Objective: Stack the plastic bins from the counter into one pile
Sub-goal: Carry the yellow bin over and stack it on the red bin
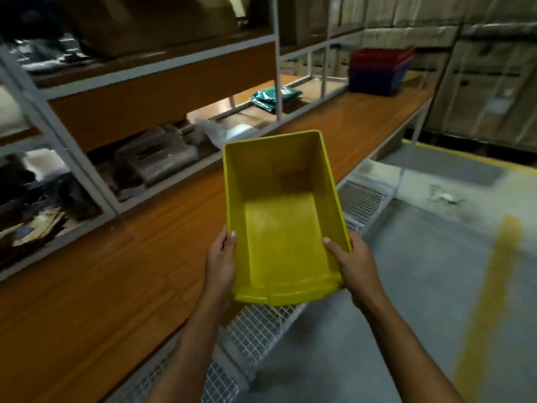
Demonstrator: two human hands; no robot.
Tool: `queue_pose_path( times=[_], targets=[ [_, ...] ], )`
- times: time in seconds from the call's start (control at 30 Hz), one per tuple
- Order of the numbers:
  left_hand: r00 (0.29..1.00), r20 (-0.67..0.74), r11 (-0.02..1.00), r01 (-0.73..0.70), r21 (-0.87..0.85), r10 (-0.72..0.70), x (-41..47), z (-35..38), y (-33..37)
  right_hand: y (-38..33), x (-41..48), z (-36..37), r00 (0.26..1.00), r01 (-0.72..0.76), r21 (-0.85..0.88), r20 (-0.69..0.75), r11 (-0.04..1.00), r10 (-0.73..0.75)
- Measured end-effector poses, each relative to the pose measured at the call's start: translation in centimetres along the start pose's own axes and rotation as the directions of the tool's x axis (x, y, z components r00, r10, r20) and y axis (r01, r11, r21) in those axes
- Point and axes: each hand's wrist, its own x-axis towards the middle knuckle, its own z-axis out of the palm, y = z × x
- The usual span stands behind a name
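An empty yellow plastic bin (283, 216) is held up in front of me, over the front edge of the wooden counter (122, 271). My left hand (220, 263) grips its left wall near the low front lip, thumb inside the rim. On the opposite wall my right hand (353, 269) grips the same way. Far down the counter at its right end stands a pile of nested bins (379, 71), red ones on top of blue ones.
Grey metal shelving (87, 175) runs along the back of the counter, holding bagged goods and a green packet (270, 97). A white wire-mesh rack (261, 324) lies below the counter's front edge. The grey floor carries yellow lines (488, 301). Covered stacks (488, 82) stand at the far right.
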Motion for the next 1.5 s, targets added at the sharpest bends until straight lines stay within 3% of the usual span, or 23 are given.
queue_pose_path(
  times=[0.13, 0.33, 0.77, 1.0, 1.2, 1.5],
  targets=[
    [0.981, 0.192, 0.997, -0.020, 0.069, 0.006, 2.2, 6.9, -0.3, 0.5, 1.6, -5.1, 0.980, -0.014, -0.044, -0.201, 0.999, 0.005],
    [0.936, 0.351, 0.995, -0.051, 0.086, 0.017, 6.1, 14.8, -1.8, 1.4, 4.7, -10.2, 0.921, -0.036, -0.125, -0.390, 0.991, -0.016],
    [0.840, 0.538, 0.997, -0.075, -0.005, 0.066, 23.4, 32.8, -4.1, 3.3, 21.3, -17.7, 0.775, -0.095, -0.165, -0.631, 0.982, -0.032],
    [0.763, 0.645, 0.997, -0.070, 0.029, 0.035, 31.0, 42.8, -3.9, 4.9, 30.2, -22.6, 0.724, -0.139, -0.088, -0.688, 0.986, 0.041],
    [0.762, 0.648, 0.996, -0.048, 0.072, -0.010, 35.7, 54.4, -5.3, 7.2, 39.1, -30.8, 0.721, -0.143, -0.014, -0.686, 0.990, 0.094],
    [0.851, 0.516, 0.992, 0.050, 0.112, -0.101, 41.9, 74.3, -5.6, 8.7, 53.9, -47.0, 0.790, -0.102, -0.096, -0.613, 0.990, 0.022]
  ],
)
